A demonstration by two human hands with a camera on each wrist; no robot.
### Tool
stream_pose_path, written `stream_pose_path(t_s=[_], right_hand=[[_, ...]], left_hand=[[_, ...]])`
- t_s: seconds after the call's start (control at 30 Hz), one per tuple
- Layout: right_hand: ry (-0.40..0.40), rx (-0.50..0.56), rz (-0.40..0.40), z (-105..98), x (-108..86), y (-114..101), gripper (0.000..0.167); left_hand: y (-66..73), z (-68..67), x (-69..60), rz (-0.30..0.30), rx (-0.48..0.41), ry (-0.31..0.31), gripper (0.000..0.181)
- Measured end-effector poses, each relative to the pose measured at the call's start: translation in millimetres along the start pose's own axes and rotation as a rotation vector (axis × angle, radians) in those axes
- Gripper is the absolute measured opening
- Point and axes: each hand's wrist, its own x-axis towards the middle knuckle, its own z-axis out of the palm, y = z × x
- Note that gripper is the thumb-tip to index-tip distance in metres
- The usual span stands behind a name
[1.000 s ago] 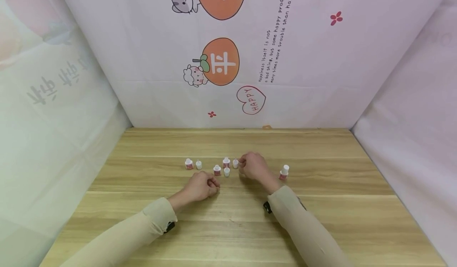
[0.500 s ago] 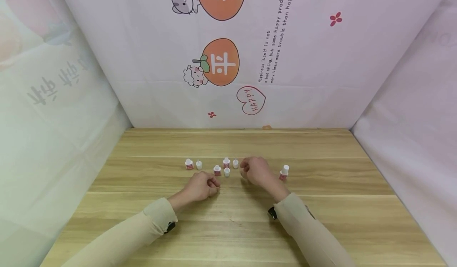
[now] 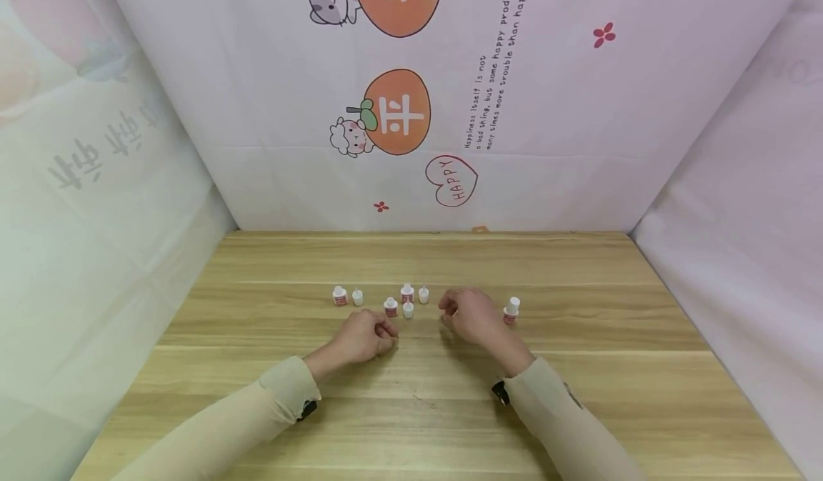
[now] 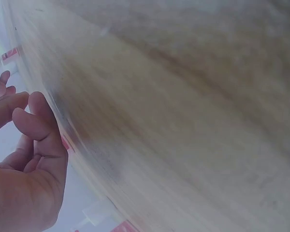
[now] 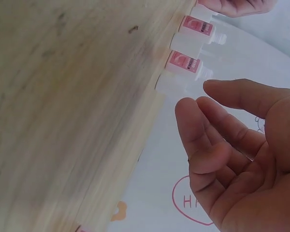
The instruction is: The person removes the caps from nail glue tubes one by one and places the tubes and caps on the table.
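In the head view my left hand [image 3: 364, 336] rests on the table, fingers loosely curled and holding nothing, just below a small red-labelled bottle [image 3: 391, 308]. My right hand [image 3: 472, 316] holds nothing; its fingers are loosely bent, between a white cap [image 3: 423, 295] and a capped bottle [image 3: 511, 311]. Uncapped bottles also stand at the centre [image 3: 408, 294] and at the left [image 3: 340, 296]. White caps sit beside them, one at the left [image 3: 358, 297] and one in front [image 3: 408, 311]. In the right wrist view the thumb is apart from the fingers, with labelled bottles [image 5: 183, 62] beyond.
The wooden table [image 3: 411, 424] has a printed white cloth [image 3: 546, 181] upright behind it. More white cloth hangs along the left side [image 3: 116, 252] and the right side [image 3: 739, 252].
My right hand has moved right and toward me, away from the white cap near its fingertips, closer to the capped bottle. My left hand has stayed almost still.
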Motion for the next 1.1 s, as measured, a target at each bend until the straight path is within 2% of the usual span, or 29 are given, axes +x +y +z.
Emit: stream_pose_path(t_s=[0.17,0.47,0.8,1.1], right_hand=[[0.003,-0.004,0.026,-4,-5.8,0,0.011],[0.011,0.012,0.06,-9,-11.6,2,0.013],[0.095,0.021,0.015,-17,-20.7,17,0.014],[0.092,0.032,0.012,-24,-27.3,24,0.014]], left_hand=[[0.4,0.9,0.2,0.017,0.004,-0.006,0.006],[0.3,4.4,2.9,0.011,0.018,-0.009,0.005],[2.9,5.2,2.3,-0.002,-0.017,-0.034,0.006],[4.2,7.7,2.9,0.01,-0.018,-0.049,0.006]])
